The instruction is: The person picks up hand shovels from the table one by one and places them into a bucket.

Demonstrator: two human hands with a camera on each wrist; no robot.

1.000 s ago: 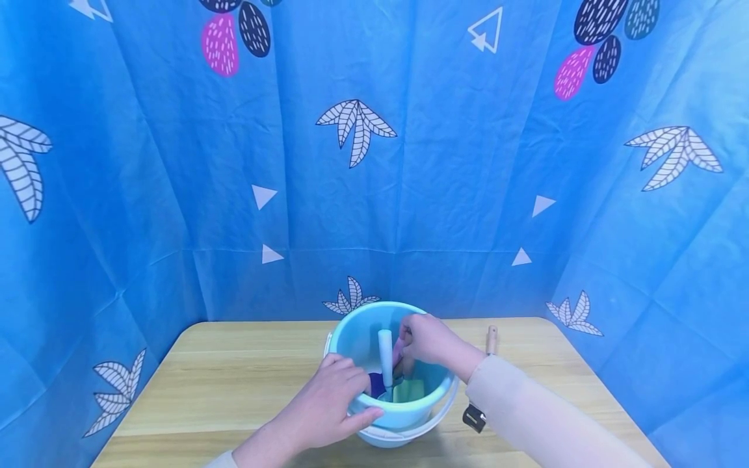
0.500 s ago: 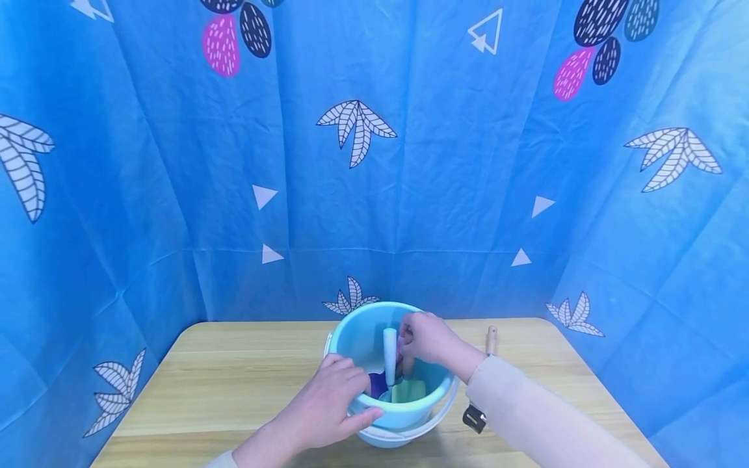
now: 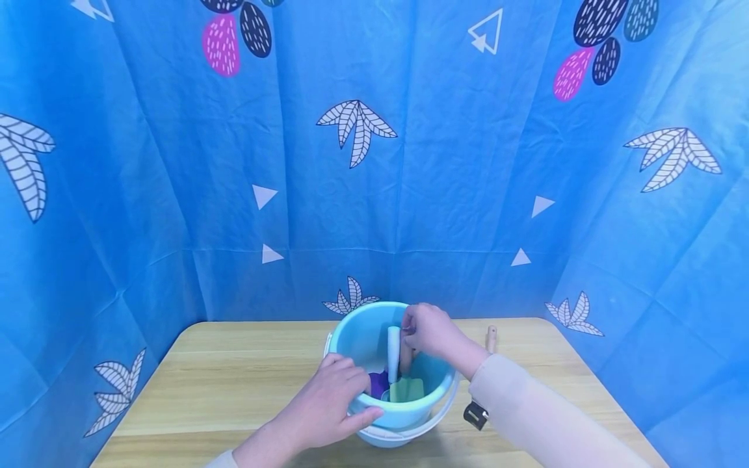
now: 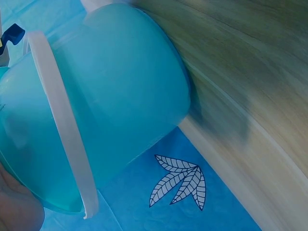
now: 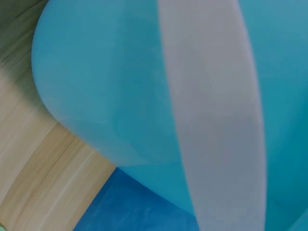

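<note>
A light blue bucket (image 3: 404, 416) stands on the table with several pieces inside. My left hand (image 3: 335, 403) grips its rim at the near left, thumb outside. In the bucket a light blue handle (image 3: 394, 354) stands upright. A green piece (image 3: 406, 390) and a dark purple piece (image 3: 377, 385) lie at its foot. My right hand (image 3: 430, 331) reaches over the right rim, its fingers curled down beside that handle. It seems to hold a pink-purple handle, now mostly hidden behind the fingers. The left wrist view shows part of my left hand (image 4: 19, 204) by the rim.
The bucket's white carrying handle (image 5: 216, 115) hangs down around its outside. A tool with a wooden handle (image 3: 491, 339) and a black end (image 3: 475, 415) lies right of the bucket, partly under my right sleeve. A blue patterned cloth (image 3: 409, 195) rises behind the wooden table (image 3: 246, 370).
My right hand has risen slightly, and the pink-purple handle has gone from sight. The light blue handle has shifted right towards it. My left hand stays on the rim.
</note>
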